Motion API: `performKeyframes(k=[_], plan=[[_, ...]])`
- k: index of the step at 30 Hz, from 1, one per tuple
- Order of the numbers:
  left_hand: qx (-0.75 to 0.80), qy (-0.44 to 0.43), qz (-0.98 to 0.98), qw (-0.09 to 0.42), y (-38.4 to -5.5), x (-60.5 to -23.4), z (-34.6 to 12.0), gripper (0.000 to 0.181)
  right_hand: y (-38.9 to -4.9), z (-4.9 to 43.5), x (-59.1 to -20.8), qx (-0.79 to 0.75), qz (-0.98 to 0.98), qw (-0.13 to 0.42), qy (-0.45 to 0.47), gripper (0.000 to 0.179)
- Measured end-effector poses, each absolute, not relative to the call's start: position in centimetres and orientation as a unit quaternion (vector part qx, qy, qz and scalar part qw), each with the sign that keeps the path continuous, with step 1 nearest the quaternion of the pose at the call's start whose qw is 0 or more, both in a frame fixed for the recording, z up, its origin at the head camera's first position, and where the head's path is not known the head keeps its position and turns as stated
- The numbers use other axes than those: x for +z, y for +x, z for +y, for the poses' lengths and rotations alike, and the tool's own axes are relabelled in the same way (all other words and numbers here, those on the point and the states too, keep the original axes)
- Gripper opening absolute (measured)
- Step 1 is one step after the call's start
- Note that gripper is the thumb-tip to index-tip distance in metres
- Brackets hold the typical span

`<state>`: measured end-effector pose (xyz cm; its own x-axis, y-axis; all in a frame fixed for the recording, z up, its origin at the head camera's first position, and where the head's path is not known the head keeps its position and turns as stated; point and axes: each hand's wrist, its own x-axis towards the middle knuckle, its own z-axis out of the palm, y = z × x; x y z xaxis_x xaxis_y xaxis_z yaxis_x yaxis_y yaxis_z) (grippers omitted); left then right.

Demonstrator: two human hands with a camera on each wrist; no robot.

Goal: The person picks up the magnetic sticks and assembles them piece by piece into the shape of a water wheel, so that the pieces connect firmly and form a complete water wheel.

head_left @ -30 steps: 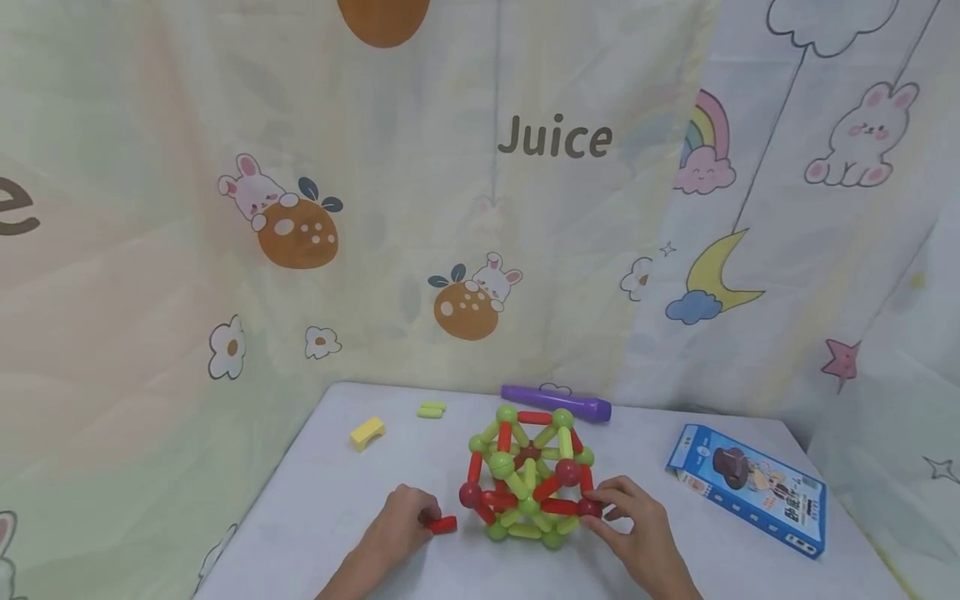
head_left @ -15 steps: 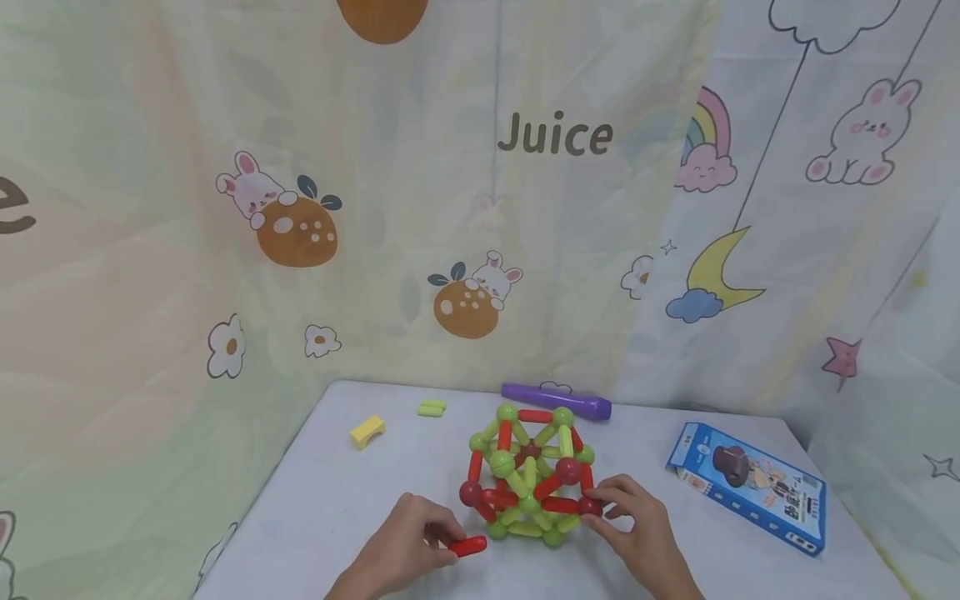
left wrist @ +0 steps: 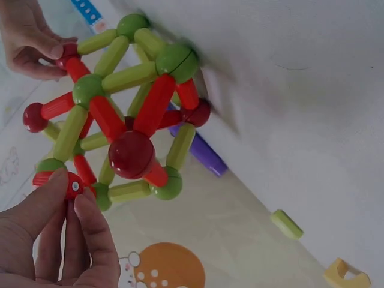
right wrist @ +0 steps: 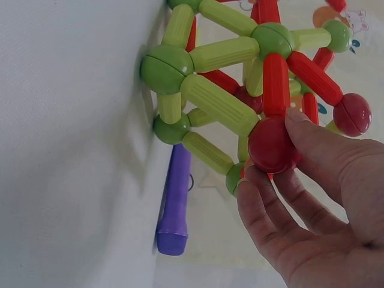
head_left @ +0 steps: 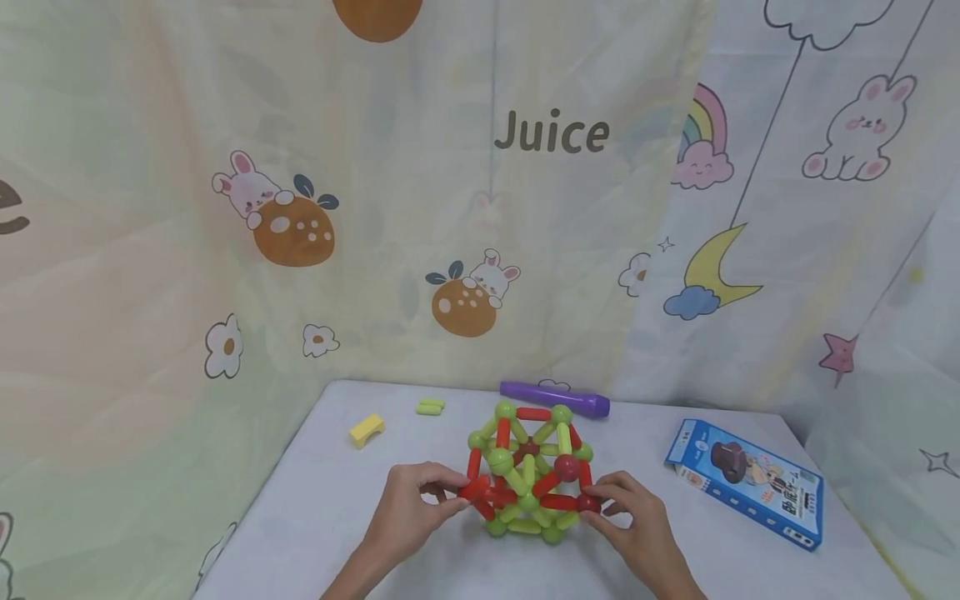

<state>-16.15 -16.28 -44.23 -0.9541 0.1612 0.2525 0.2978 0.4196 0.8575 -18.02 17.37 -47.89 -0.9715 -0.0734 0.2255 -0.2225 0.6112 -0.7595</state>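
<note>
A ball-and-stick frame of green and red balls joined by red and lime magnetic rods (head_left: pixel 528 502) stands on the white table. My left hand (head_left: pixel 408 508) pinches a loose red magnetic rod (left wrist: pixel 73 186) between thumb and fingers, its end face showing in the left wrist view. In the head view that rod overlaps the frame's left red ball (left wrist: pixel 132 155); whether they touch, I cannot tell. On the other side, my right hand (head_left: pixel 637 517) holds the lower right red ball (right wrist: pixel 273 144) between thumb and fingertips.
Behind the frame lies a purple microphone-shaped tube (head_left: pixel 555 399). Two loose lime rods (head_left: pixel 431 407) and a yellow arch block (head_left: pixel 367 431) sit at the back left. A blue picture box (head_left: pixel 750 483) lies on the right. A printed curtain (head_left: pixel 390 208) hangs behind the table.
My left hand has lifted the red rod off the table, first towards me and right, then up to the frame's left red ball. My right hand has kept its hold on the right ball.
</note>
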Motion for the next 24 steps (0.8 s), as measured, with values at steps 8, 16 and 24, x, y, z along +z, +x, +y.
performKeyframes(k=[8,16,24], plan=[[-0.491,-0.091,-0.861,0.09,-17.5,-45.3,-15.3,0.02,-18.0,17.4,-47.8,0.432,-0.894,0.088,0.082,0.03],[-0.539,-0.082,-0.835,0.076,-18.3,-46.4,-15.0,0.019,-18.0,17.4,-47.9,0.434,-0.893,0.085,0.081,0.03],[-0.563,-0.065,-0.821,0.075,-18.9,-47.2,-14.9,0.018,-17.9,17.4,-47.9,0.436,-0.893,0.085,0.075,0.03]])
